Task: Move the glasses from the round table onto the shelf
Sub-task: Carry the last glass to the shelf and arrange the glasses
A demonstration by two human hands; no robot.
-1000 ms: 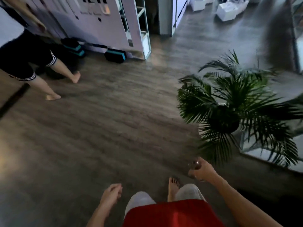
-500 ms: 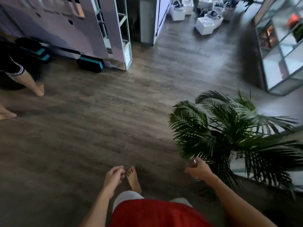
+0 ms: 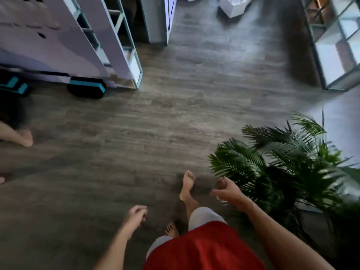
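My right hand grips a clear drinking glass low at the right, just beside the palm fronds; most of the glass is hidden by my fingers. My left hand hangs at my side with loosely curled fingers and holds nothing. A glass-and-metal shelf unit stands at the upper right, across the wooden floor. The round table is out of view.
A potted palm stands close on my right. A white shelf unit sits at the upper left with black-and-teal blocks at its base. Another person's bare foot shows at the left edge. White boxes lie far ahead.
I have walked forward across the floor; the palm has slid down and right, the glass shelf has come into view at the upper right. The other person has drifted left.
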